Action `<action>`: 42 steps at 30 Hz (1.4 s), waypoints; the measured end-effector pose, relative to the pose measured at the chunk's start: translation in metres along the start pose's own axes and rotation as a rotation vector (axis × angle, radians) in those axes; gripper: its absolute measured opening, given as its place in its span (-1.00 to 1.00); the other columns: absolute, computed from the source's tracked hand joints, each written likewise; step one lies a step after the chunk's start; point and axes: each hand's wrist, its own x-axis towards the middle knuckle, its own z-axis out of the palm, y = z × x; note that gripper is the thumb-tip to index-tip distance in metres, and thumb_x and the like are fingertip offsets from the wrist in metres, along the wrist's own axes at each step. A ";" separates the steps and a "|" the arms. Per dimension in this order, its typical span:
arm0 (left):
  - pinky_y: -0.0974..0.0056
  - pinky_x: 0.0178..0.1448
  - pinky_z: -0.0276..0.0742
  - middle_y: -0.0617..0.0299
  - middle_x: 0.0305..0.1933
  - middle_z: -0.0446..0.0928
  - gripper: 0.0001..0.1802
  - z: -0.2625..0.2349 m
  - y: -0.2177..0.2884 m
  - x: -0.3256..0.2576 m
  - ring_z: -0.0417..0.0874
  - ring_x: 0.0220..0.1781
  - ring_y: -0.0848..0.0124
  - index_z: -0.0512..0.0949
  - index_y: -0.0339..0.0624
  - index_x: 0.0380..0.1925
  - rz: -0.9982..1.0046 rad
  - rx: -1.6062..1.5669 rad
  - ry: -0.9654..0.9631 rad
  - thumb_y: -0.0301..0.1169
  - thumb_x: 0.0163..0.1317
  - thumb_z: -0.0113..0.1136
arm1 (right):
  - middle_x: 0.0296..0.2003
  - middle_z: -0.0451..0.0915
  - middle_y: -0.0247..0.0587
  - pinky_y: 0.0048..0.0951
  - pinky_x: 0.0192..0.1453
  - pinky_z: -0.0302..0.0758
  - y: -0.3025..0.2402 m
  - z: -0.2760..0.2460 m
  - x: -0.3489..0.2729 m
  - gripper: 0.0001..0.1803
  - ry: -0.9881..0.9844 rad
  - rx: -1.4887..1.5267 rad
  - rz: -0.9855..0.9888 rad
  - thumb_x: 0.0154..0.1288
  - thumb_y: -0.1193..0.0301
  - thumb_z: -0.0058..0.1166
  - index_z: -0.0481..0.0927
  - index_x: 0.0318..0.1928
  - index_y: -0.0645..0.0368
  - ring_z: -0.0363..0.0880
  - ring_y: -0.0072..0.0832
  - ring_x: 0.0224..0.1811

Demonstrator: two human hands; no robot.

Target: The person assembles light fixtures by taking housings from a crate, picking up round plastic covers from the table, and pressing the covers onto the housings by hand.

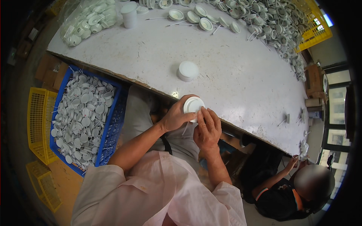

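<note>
Just off the table's near edge, I hold a round white plastic housing (194,107) with a raised rim; a thin white lead hangs below it. My left hand (174,117) is closed around its left side, with the thumb along the lower rim. On its lower right edge press the fingertips of my right hand (209,130), which is also closed on it. Beyond my hands, a short white cylinder (188,71) stands on the white table (151,56). What lies under the housing, between my fingers, is hidden.
A blue crate (98,154) full of white discs with leads stands left, beside yellow crates (37,124). Across the table lie a bag of white cups (88,22), a white cylinder (129,17) and a heap of housings (267,22). A co-worker (286,196) sits at right.
</note>
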 end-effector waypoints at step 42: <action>0.15 0.34 0.29 -0.11 0.14 0.43 -0.48 -0.027 -0.013 -0.006 0.40 0.25 0.19 0.18 -0.35 0.22 -0.068 -0.430 0.022 -0.41 0.25 -0.14 | 0.00 0.54 -0.12 -0.20 0.11 0.39 -0.017 0.013 0.012 -0.47 0.027 0.203 0.017 -0.15 0.63 0.27 0.60 -0.03 0.16 0.42 -0.13 0.05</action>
